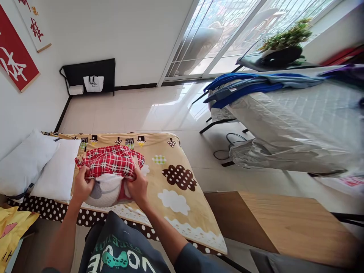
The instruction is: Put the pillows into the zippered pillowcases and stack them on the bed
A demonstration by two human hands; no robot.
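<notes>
Floor (136, 110): pale glossy tiles are stretching from the bed to the glass doors, reflecting the daylight.
Covered frame (298, 129): a large shape is standing at the right under a crinkled silver sheet, well apart from the bed.
Bed (176, 197): a tan blanket with clouds and dotted patches is covering it, with a brown dotted edge hanging at the near side.
Table (284, 223): a wooden top is lying low at the right, just beside the corner of the bed.
Pillows (25, 163): two white ones are lying side by side at the left end of the bed.
Blue garments (256, 85): they are draping over the top of the covered frame.
Red checked cloth (110, 161): it is bunching over the top of the white cushion, on the bed beside the pillows.
White cushion (106, 191): it is bulging out below the cloth, between the two hands.
Left hand (81, 185): it is closing on the left edge of the red checked cloth.
Right hand (138, 187): it is gripping the cloth's right edge, fingers curling against the cushion.
</notes>
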